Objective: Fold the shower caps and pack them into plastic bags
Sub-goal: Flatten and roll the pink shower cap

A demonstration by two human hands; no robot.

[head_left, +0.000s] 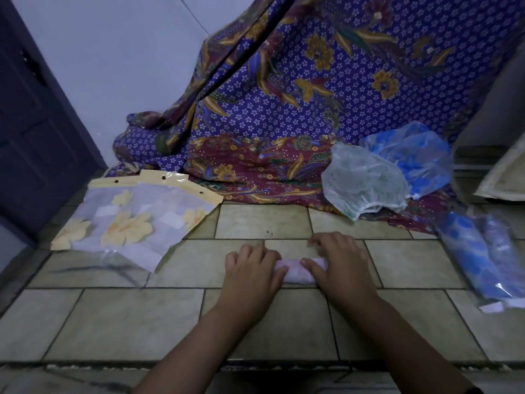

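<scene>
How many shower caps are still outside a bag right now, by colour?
pink cap: 1, held by the left hand and right hand
green-patterned cap: 1
blue cap: 1
Total: 3

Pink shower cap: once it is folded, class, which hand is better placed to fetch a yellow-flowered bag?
Probably the left hand: the yellow-flowered plastic bags lie on its side. The right hand, also gripping the pink shower cap, is farther from them.
</scene>
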